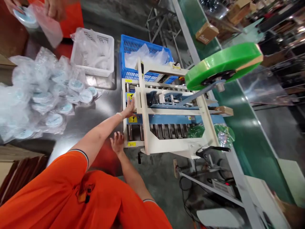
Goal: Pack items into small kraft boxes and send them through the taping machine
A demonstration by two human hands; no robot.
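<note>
My left hand (129,108) reaches to the near end of a carton-taping machine (166,119), fingers extended against a pale, box-like piece (137,100) between its blue side rails. Whether that piece is a carton or part of the frame is unclear. Beside the machine's front corner, my right hand (117,143) hovers over the table edge, fingers apart and holding nothing. A large roll of green-looking tape (224,65) sits on an arm above the machine. At its far end a small brown carton (224,110) pokes out.
Bagged round items with pale blue labels (53,120) are heaped on the metal table (95,119). A white basket (110,54) and blue crate (122,51) hold clear plastic. A co-worker's hands (54,9) handle a disc and bag. Behind runs a green conveyor (262,140) with a carton (206,32).
</note>
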